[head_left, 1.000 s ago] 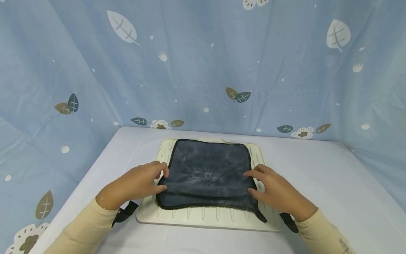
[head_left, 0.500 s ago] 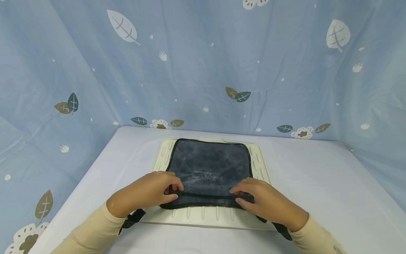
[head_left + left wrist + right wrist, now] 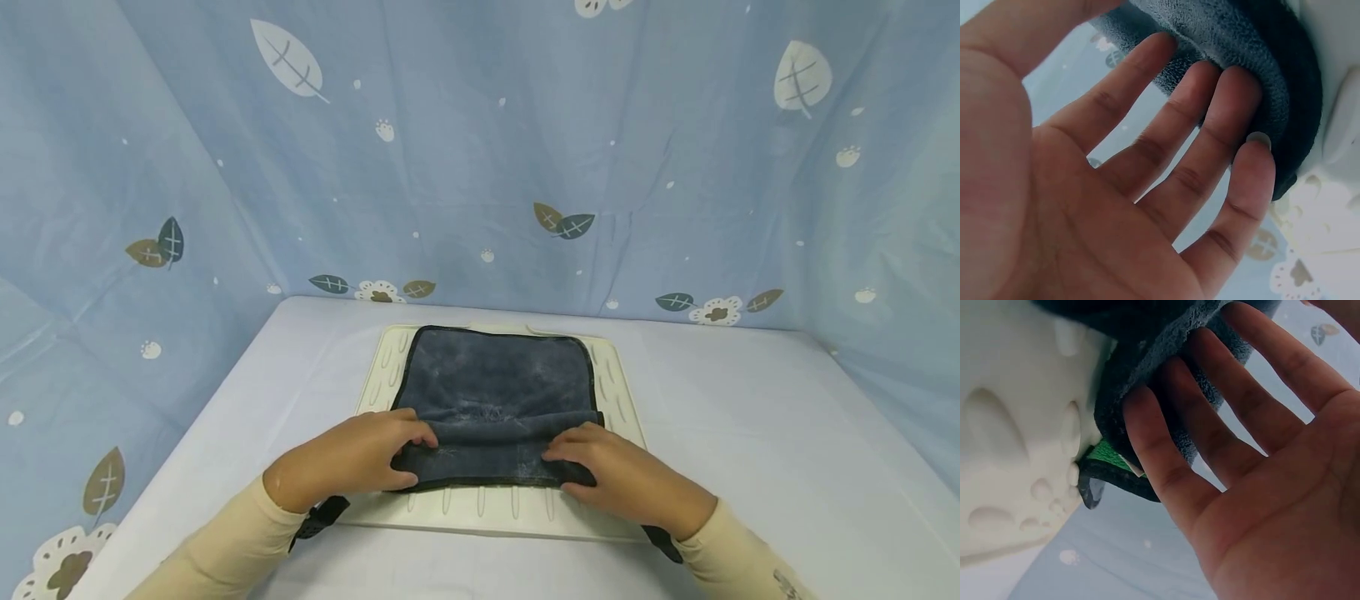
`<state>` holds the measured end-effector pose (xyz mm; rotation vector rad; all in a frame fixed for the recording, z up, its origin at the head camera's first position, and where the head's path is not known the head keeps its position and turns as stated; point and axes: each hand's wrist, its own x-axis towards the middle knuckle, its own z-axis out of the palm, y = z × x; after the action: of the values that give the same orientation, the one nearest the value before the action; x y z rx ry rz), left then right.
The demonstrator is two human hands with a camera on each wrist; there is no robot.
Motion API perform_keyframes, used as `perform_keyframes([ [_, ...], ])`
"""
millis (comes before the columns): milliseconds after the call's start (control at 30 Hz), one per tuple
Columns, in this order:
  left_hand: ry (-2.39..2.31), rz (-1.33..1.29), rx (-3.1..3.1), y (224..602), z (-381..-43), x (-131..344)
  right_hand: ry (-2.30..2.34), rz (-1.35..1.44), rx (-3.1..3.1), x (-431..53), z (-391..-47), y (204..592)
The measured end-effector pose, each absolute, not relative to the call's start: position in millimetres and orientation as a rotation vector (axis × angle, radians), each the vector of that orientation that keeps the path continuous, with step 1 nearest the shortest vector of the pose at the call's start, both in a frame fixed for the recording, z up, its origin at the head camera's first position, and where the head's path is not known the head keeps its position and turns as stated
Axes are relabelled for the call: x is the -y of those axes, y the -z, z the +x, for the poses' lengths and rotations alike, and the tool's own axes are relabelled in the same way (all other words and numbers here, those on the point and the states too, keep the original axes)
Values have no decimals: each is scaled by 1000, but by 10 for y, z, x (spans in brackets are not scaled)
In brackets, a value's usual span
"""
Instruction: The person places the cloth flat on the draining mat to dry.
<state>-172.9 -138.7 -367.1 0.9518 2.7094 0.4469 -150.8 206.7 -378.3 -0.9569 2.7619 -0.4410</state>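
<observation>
A dark blue-grey cleaning cloth (image 3: pixel 498 375) with black edging lies on a cream ribbed tray (image 3: pixel 480 508). A raised fold (image 3: pixel 487 428) crosses it near its front part. My left hand (image 3: pixel 363 457) is at its front left, fingertips touching the plush fabric (image 3: pixel 1229 25) and thumb near the front edge. At the front right is my right hand (image 3: pixel 618 471), its long fingers against the cloth (image 3: pixel 1147 362) in the right wrist view. Both hands have fingers spread and fairly straight. A green patch of underside (image 3: pixel 1110 456) shows below the cloth's edge.
The tray stands on a table with a white cover (image 3: pixel 742 417). Blue curtains (image 3: pixel 480 150) with a leaf print hang behind and at both sides. Dark straps (image 3: pixel 321 515) are on the wrists, below the cream sleeves (image 3: pixel 225 546).
Both hands have moved inward and toward the front edge from the cloth's sides. The cloth's front part has bunched into a higher fold, and its right corner strip is now out of sight.
</observation>
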Motion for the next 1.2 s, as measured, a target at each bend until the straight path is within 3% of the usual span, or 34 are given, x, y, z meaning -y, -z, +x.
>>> perform_keyframes([
  [1200, -360, 986, -2749, 3696, -1683, 1348, 466, -1053, -2850, -2030, -1513, 3801],
])
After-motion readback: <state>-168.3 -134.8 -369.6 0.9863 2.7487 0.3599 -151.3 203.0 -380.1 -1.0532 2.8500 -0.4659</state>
